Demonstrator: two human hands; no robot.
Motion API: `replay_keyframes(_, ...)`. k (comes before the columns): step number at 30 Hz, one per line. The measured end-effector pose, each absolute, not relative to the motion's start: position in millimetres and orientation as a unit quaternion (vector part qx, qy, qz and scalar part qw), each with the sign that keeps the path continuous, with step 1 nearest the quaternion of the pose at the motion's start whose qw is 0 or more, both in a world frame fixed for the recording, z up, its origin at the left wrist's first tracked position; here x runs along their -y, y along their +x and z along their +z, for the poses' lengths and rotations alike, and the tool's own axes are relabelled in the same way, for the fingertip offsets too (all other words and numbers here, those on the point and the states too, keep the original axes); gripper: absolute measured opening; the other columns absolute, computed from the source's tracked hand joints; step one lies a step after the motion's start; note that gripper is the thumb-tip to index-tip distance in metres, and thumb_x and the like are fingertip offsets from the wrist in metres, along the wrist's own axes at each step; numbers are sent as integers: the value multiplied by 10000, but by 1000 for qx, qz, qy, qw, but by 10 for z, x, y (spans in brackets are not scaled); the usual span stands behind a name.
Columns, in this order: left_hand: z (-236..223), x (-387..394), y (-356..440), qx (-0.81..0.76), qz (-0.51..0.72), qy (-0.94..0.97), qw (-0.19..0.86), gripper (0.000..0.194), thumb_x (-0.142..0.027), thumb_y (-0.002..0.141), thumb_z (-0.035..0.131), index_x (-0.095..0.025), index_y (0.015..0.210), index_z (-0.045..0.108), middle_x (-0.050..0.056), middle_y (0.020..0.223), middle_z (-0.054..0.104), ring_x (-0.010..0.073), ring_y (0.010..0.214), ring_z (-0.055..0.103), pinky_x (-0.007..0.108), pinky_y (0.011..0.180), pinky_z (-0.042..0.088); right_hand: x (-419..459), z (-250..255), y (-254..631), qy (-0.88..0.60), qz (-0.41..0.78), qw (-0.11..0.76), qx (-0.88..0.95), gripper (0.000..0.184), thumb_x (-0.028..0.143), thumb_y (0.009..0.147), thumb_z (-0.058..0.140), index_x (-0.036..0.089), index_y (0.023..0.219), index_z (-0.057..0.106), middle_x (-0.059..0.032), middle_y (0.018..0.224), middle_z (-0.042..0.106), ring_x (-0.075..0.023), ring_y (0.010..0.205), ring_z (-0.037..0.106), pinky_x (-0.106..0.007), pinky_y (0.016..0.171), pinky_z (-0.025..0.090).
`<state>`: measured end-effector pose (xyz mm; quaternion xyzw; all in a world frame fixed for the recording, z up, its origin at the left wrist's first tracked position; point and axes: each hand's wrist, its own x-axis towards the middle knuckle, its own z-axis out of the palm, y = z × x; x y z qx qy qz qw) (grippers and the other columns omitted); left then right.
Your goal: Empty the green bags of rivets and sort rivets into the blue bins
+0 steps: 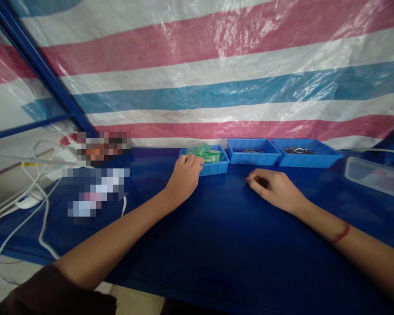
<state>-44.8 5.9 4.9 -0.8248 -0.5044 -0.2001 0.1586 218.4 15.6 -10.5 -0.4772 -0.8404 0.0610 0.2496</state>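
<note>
My left hand [185,179] is at the near left corner of a small blue bin [214,168], its fingers curled over the rim. Inside that bin lie green, partly see-through plastic pieces [207,154]; my fingers hide its left part. To the right, my right hand [269,184] rests on the blue table with fingers curled in and the thumb close to the index finger. Nothing shows in its hollow. Beyond the hands stand a middle blue bin [253,158] with thin metal pieces [248,151] and a right blue bin [310,160] with a pile of metal pieces [297,150].
A clear plastic box [376,178] stands at the table's right. White cables [46,218] and a white mouse [29,199] lie at the left, beside blurred-out items. Behind the blue table [216,245] hangs a striped plastic sheet [197,98]; a blue metal post [42,72] rises at left.
</note>
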Motion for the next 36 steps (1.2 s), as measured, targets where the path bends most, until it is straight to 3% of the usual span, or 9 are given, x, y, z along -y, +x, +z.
replay_keyframes(2,63,139,-447,473,-207,-847,130,208,-150,939,356,-120,1002,552,79,979,595,212,903,498,359,860,419,-131,-128,2154,-471,77,272,835,327,450,826,507,181,1000,572,-79,880,670,-220,774,644,-359,710,509)
replay_keyframes(4,75,335,-448,442,-223,-862,113,208,-162,942,352,-132,1004,548,79,984,579,207,948,496,361,883,422,-104,-165,2112,-453,106,286,838,668,525,737,608,147,1255,422,-157,1155,601,-286,1039,593,-432,874,479)
replay_keyframes(7,105,512,-454,436,-279,-845,134,388,-405,854,547,-142,1138,517,153,1232,445,301,1170,403,477,989,357,-64,-201,2052,-421,180,272,846,1026,546,620,712,145,1408,194,-210,1384,423,-333,1263,426,-499,1019,370)
replay_keyframes(10,141,513,-407,453,-266,-848,75,699,-528,763,621,-172,1320,392,180,1419,273,370,1322,253,546,1061,266,-40,-131,2075,-394,281,278,829,935,489,609,742,179,1360,277,-184,1362,457,-314,1260,440,-499,1034,361)
replay_keyframes(17,69,429,146,397,-304,-853,-148,717,-367,879,502,-166,1444,109,167,1510,154,267,1387,206,436,1122,263,-30,399,2583,-363,329,391,779,648,463,645,727,313,1218,464,-62,1310,528,-326,1172,522,-493,916,480)
replay_keyframes(23,-68,460,421,342,-319,-847,-251,655,-346,858,554,-165,1391,220,148,1414,377,246,1305,379,426,1091,329,79,535,2607,-356,201,473,780,613,498,697,685,352,1246,454,-39,1302,549,-292,1200,509,-456,949,466)
replay_keyframes(28,4,437,283,346,-329,-836,-272,694,-348,788,653,-204,1365,296,122,1350,448,253,1261,421,443,1061,351,137,434,2434,-357,196,359,840,848,481,704,684,296,1419,269,-87,1399,446,-309,1223,485,-467,958,454)
replay_keyframes(32,42,483,133,387,-300,-828,-274,769,-440,717,705,-230,1358,337,124,1341,437,294,1261,405,478,1056,346,180,388,2343,-387,129,278,869,943,523,620,724,248,1416,301,-125,1416,418,-355,1237,456,-538,1003,384)
replay_keyframes(36,36,562,93,477,-264,-788,-285,1110,-583,661,687,-210,1466,19,184,1458,222,361,1346,262,541,1061,319,192,416,2329,-402,98,237,879,897,548,597,719,231,1366,383,-128,1342,500,-352,1176,516,-541,974,416)
